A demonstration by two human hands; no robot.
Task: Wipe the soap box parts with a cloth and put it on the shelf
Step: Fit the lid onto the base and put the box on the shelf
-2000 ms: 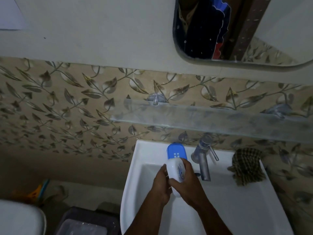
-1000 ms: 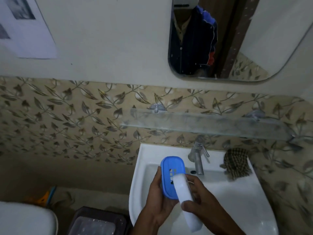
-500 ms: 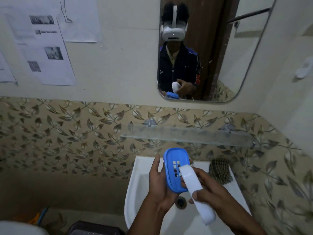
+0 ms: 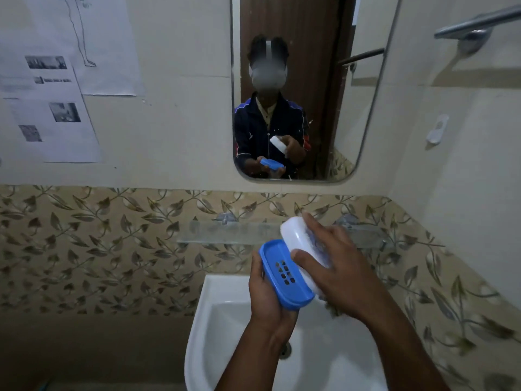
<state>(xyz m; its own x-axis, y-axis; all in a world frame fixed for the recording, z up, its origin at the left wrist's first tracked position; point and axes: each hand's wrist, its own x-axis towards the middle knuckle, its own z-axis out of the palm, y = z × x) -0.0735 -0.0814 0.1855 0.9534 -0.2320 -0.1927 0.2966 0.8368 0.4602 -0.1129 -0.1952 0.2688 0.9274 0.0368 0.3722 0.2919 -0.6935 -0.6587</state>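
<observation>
My left hand (image 4: 266, 300) cups the blue soap box tray (image 4: 284, 273), an oval part with drain holes, from below and from the left. My right hand (image 4: 335, 266) grips the white soap box cover (image 4: 296, 238), thumb on its near side and fingers over the top. The white cover rests against the blue tray's right edge. Both parts are held above the white sink (image 4: 222, 320), just in front of the glass shelf (image 4: 225, 232) on the leaf-patterned wall. The cloth is hidden behind my right hand.
A mirror (image 4: 310, 80) hangs above the shelf and reflects a person holding both parts. Paper sheets (image 4: 56, 108) are stuck on the wall at left. A metal towel bar (image 4: 476, 24) is at the upper right. The sink drain (image 4: 285, 351) shows below my wrists.
My head has tilted up, so the mirror fills more of the view. Both hands have risen toward the shelf. The white cover has moved from in front of the blue tray to its right side.
</observation>
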